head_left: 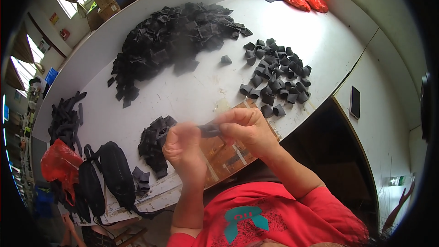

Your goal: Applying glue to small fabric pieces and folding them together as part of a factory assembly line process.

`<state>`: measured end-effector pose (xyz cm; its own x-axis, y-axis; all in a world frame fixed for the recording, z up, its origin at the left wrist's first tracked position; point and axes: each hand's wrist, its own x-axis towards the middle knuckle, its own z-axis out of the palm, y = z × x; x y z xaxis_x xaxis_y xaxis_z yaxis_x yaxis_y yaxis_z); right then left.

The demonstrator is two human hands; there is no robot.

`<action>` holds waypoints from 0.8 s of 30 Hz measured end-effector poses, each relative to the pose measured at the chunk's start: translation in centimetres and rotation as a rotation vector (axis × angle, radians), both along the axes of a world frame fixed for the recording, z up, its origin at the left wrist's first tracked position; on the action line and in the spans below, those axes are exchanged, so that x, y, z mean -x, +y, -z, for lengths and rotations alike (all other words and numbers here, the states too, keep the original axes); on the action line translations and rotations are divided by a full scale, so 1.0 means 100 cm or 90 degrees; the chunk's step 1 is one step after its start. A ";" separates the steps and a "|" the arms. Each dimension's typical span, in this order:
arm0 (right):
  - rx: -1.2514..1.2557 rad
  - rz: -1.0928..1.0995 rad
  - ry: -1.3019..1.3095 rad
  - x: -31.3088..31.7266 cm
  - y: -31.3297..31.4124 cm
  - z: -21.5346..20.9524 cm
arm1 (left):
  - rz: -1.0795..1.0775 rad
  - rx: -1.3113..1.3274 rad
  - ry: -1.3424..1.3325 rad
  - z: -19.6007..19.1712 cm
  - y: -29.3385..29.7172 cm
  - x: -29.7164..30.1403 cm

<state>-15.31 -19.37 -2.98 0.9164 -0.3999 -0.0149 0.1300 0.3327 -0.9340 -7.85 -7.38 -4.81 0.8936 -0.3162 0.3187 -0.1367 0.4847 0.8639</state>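
Between my hands I hold a small black fabric piece (209, 131), stretched sideways above a brown board (219, 161) at the table's near edge. My left hand (185, 148), slightly blurred, pinches its left end. The thumb and fingers of my right hand (249, 129) close on the other end. Just left of my left hand lies a small heap of black fabric pieces (155, 142). Beyond my right hand, many black folded loops (276, 75) are scattered. How the held piece is folded is partly hidden by my fingers.
A large pile of flat black pieces (169, 41) covers the far white table (151, 98). At left are black strips (66, 116), a red plastic bag (59, 160) and black bags (116, 169). A phone (355, 102) rests at right, past a dark gap. Red bags (297, 0) sit far back.
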 end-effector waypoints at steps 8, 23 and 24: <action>0.672 0.185 -0.088 0.013 0.012 -0.022 | 0.025 0.071 0.080 0.006 -0.001 -0.003; 0.641 0.178 -0.117 -0.003 0.004 0.014 | -0.036 0.048 -0.043 -0.011 -0.008 0.003; 0.648 0.163 -0.112 -0.003 0.002 0.012 | 0.012 -0.078 -0.124 -0.009 -0.002 -0.003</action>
